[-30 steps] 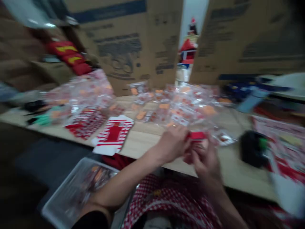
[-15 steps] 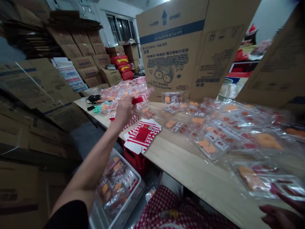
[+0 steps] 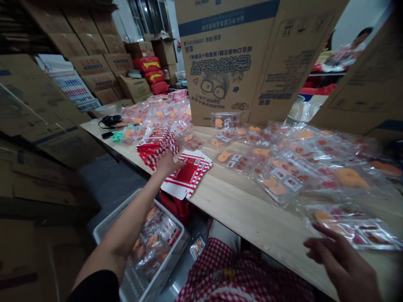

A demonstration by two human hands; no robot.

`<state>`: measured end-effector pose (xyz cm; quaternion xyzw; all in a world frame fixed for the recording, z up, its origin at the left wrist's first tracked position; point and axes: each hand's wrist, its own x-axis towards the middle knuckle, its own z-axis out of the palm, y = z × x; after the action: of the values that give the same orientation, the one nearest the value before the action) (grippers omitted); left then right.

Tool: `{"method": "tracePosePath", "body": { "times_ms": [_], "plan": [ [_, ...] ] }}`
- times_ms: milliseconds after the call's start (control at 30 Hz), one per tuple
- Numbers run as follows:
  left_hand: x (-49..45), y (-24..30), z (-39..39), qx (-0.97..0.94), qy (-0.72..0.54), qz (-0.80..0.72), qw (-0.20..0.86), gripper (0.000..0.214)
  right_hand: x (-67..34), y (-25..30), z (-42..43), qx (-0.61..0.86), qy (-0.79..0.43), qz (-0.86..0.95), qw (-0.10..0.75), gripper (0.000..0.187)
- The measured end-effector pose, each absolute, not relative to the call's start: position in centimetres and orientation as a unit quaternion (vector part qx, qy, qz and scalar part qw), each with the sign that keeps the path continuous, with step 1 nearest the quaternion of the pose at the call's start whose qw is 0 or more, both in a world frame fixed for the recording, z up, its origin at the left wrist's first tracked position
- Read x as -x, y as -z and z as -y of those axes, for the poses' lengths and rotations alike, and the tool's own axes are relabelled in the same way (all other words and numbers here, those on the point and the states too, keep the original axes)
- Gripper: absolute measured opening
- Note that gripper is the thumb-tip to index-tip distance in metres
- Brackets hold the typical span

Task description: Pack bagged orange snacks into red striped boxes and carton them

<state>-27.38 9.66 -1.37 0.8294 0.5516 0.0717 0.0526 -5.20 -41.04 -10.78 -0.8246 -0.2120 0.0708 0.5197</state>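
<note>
Left hand (image 3: 166, 164) touches a flat striped carton (image 3: 189, 175) on the desk (image 3: 252, 218), grip impossible to tell; right hand (image 3: 343, 260), fingers spread and empty, hovers beside a clear packet (image 3: 359, 230).

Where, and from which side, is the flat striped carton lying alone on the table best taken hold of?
Pinch the near white flap of the carton, coming from the near edge of the table. It lies flat, with no wall to hold, but that flap seems to jut past the edge, so a thumb fits underneath.
</note>
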Motion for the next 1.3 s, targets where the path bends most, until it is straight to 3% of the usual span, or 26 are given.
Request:
{"method": "tracePosePath", "body": {
  "times_ms": [67,133,333,533,667,800,900,1000,1100,1167,1300],
  "plan": [
    [26.2,4.2,-8.4,-0.806,-0.037,-0.584,0.087,0.113,6.0,9.9,38.3,0.805,-0.107,0.263,0.521,0.045],
    [25.5,6.1,-7.9,-0.786,-0.022,-0.607,0.11,0.126,6.9,9.3,35.9,0.788,-0.115,0.317,0.515,0.039],
    [25.1,6.5,-9.2,-0.73,-0.018,-0.666,0.151,0.128,8.7,8.8,31.0,0.74,-0.134,0.423,0.506,0.031],
    [25.5,4.1,-8.4,-0.723,-0.056,-0.663,0.189,0.108,9.7,9.2,29.3,0.718,-0.154,0.469,0.491,0.032],
    [26.0,1.2,-4.6,-0.79,-0.133,-0.561,0.207,0.078,9.9,6.8,29.8,0.721,-0.059,0.505,0.472,0.032],
    [25.1,-0.9,1.8,-0.882,-0.191,-0.346,0.257,0.062,9.5,0.3,29.4,0.689,0.097,0.556,0.454,0.047],
    [24.0,-1.4,6.3,-0.923,-0.195,-0.141,0.3,0.055,8.1,-3.2,28.4,0.719,0.145,0.51,0.449,0.053],
    [23.0,-1.3,8.6,-0.932,-0.202,-0.062,0.294,0.067,6.1,-3.8,28.4,0.772,0.047,0.47,0.425,0.037],
    [22.0,-1.1,9.4,-0.946,-0.195,-0.02,0.259,0.07,4.4,-3.2,29.5,0.785,-0.027,0.487,0.382,0.008],
    [21.3,-0.9,10.1,-0.959,-0.186,-0.007,0.213,0.072,3.7,-3.2,30.3,0.757,-0.088,0.519,0.387,0.011],
    [19.9,0.0,13.0,-0.962,-0.192,0.003,0.193,0.076,3.9,-4.2,31.0,0.637,-0.221,0.556,0.486,0.022]
  ]
}}
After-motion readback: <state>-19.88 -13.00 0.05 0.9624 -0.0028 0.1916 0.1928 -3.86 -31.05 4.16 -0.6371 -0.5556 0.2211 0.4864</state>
